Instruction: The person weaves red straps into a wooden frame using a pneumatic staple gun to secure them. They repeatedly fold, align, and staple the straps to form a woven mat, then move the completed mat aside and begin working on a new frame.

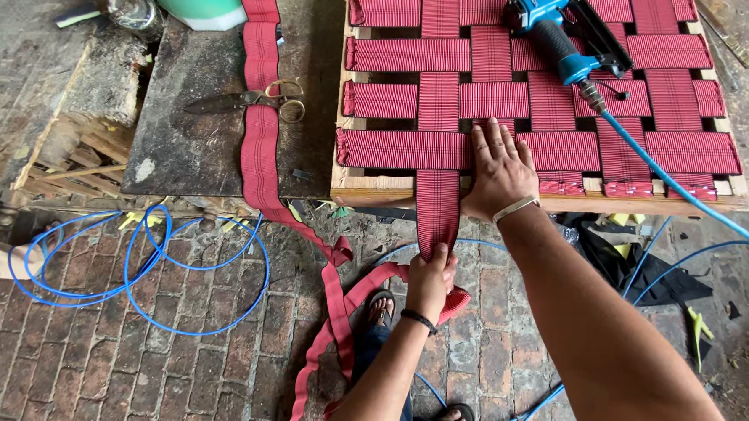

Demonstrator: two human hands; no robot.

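The wooden frame [367, 183] carries woven red webbing [489, 98] under the right hand [498, 174], fingers spread flat; the webbing strap [438, 209] hangs off the edge, its end pinched in the left hand [430, 280]; a blue staple gun [559, 29] lies beyond the fingertips.

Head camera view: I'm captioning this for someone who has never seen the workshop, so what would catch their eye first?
The wooden frame woven with red webbing fills the upper right. At its near edge the right hand presses flat on the weave, while the left hand grips a hanging strap end below it. A blue nail gun lies on the webbing, and scissors on the dark board to the left.
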